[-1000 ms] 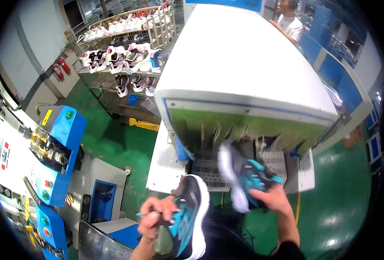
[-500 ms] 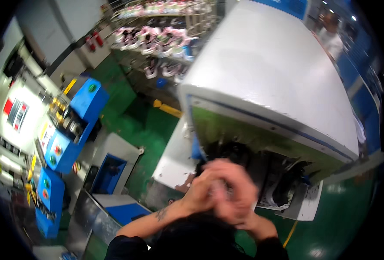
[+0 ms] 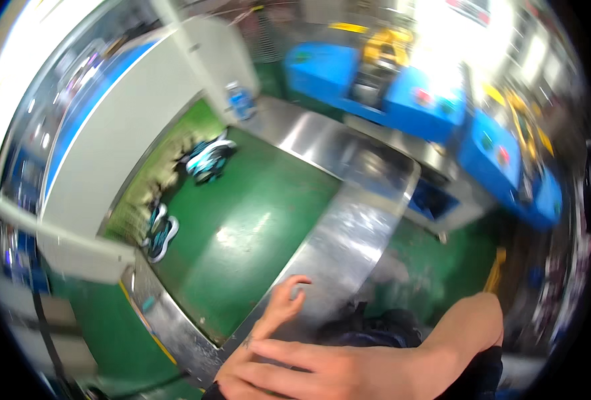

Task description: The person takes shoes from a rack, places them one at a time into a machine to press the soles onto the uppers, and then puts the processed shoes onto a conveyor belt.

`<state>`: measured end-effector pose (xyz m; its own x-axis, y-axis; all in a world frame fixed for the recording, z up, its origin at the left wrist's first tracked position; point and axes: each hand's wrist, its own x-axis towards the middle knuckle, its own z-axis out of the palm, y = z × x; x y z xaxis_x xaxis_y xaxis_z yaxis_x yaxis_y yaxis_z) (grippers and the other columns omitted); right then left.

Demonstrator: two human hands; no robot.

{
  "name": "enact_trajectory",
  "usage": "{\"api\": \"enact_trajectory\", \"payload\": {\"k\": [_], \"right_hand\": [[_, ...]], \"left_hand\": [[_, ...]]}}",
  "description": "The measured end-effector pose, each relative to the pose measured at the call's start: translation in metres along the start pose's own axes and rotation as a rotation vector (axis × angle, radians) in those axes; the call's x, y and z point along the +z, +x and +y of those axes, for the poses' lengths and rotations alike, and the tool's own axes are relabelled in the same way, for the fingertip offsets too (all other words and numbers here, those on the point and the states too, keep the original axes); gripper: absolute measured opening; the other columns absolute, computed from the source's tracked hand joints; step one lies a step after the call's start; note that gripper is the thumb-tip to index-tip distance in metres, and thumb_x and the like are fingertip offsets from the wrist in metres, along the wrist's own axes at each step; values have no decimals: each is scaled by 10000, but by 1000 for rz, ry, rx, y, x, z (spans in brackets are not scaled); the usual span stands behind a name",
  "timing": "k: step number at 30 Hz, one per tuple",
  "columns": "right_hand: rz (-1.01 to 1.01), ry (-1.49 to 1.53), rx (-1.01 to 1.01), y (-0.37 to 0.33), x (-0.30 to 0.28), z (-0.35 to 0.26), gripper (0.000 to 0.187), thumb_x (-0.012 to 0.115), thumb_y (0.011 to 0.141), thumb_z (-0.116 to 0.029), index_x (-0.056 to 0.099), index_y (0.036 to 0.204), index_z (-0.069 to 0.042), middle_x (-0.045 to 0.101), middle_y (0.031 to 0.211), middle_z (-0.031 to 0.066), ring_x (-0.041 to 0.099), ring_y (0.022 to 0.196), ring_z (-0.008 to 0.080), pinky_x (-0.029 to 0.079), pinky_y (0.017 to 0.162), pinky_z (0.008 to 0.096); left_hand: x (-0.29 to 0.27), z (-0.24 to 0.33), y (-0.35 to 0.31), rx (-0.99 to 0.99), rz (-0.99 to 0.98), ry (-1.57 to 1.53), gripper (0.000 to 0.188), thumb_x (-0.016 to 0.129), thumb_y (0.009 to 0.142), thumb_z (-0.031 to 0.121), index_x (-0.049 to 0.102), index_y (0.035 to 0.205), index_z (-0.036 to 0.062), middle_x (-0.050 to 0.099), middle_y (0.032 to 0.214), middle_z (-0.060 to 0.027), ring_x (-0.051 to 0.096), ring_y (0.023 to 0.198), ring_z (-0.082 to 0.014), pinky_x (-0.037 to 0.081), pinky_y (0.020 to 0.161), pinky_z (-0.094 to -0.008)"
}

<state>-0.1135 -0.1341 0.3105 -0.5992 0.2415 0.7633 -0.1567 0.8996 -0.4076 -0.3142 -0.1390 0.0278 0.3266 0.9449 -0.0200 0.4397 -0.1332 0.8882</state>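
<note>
My left hand (image 3: 287,300) reaches over the metal border (image 3: 335,250) of a green surface (image 3: 249,220). Its fingers are loosely curled and apart, with nothing between them. Nearer to me, my right hand (image 3: 309,373) lies across my left forearm, fingers stretched out and apart, slightly blurred; whether it touches the forearm I cannot tell. Neither hand holds anything. Far from both, black, teal and white sneakers lie at the fringed opening of a white machine (image 3: 125,143): one group (image 3: 207,161) toward the back, another sneaker (image 3: 160,235) nearer on the left.
A clear bottle with a blue label (image 3: 240,101) stands on the metal border's far corner. Blue machines (image 3: 423,100) with red and green buttons line the back right. A rack of shoes (image 3: 559,287), blurred, is at the right edge. A white bar (image 3: 62,233) crosses the left.
My view has swung from the white machine with dark shoes to the green surface with teal sneakers. My hands, together before, have come apart; the left reaches forward, the right crosses its forearm.
</note>
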Motion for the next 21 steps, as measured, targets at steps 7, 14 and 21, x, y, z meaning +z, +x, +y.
{"api": "enact_trajectory", "payload": {"k": [7, 14, 21], "right_hand": [[-37, 138, 472, 14, 134, 161, 337, 633, 832, -196, 559, 1111, -22, 604, 1063, 97, 586, 925, 202, 482, 792, 313], [-883, 261, 460, 48, 317, 308, 456, 644, 837, -247, 507, 1177, 23, 581, 1102, 214, 603, 956, 336, 493, 833, 387], [-984, -182, 81, 110, 534, 531, 768, 745, 678, -437, 431, 1184, 49, 577, 1046, 265, 584, 951, 384, 482, 797, 435]], "left_hand": [[-56, -132, -68, -436, 1147, -261, 203, 503, 762, -15, 601, 939, 8, 639, 904, -136, 621, 884, -275, 470, 821, -331], [-58, -295, -124, -816, 1198, 608, 489, 613, 748, 148, 455, 1164, -52, 331, 1358, -239, 266, 1292, -414, 218, 1050, -542], [-89, -321, -121, -807, 1005, 578, 440, 606, 748, 167, 506, 1146, 8, 399, 1326, -212, 348, 1259, -383, 245, 1029, -539]]}}
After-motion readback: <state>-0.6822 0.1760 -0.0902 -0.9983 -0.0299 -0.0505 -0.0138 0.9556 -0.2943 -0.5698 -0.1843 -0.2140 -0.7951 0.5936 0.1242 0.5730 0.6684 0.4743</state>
